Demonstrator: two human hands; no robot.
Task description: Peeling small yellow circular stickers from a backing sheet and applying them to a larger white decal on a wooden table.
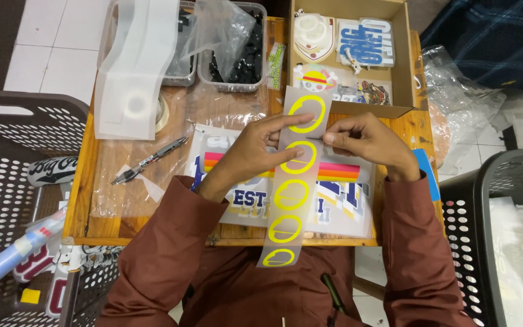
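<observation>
Holding a long translucent strip (pixel 293 181) printed with a column of yellow rings, both hands meet above the middle of a wooden table (pixel 83 200). Left hand (pixel 255 151): fingers closed on the strip's left edge, fingertips beside the second ring from the far end. Right hand (pixel 367 142): thumb and forefinger pinched on the right edge between the first and second rings. Most of the strip hangs toward the near side, past the table edge and over the lap. Beneath it lies a stack of printed sheets (pixel 340 200) with coloured stripes. Left of the hands rests a pen (pixel 151 160); at far right stands an open cardboard box (pixel 402 66) of stickers.
</observation>
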